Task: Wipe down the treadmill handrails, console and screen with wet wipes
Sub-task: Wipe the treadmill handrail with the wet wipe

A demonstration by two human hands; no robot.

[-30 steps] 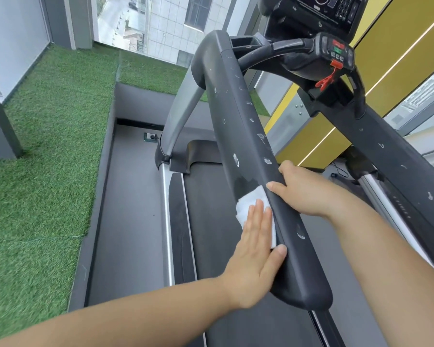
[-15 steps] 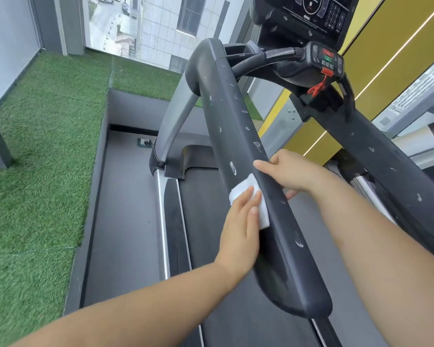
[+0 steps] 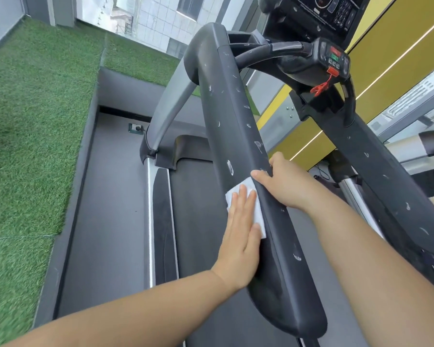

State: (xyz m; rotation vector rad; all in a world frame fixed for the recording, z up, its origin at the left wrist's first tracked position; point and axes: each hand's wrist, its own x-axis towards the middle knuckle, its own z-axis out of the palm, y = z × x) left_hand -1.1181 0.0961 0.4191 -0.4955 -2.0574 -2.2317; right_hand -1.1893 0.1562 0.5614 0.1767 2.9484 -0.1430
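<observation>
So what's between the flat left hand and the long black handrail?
A white wet wipe, which the left hand presses against the handrail, seen in head view.

The treadmill (image 3: 196, 209) is set on a grey floor (image 3: 110, 209). Green fake grass (image 3: 35, 121) is laid beside it.

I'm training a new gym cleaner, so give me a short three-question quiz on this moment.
1. True or false: the left hand presses the white wipe flat against the left handrail.
2. The right hand holds: A) the screen B) the left handrail C) a bottle
3. Fill in: the dangling safety clip is coloured ____.
Key: 1 true; 2 B; 3 red.
</observation>
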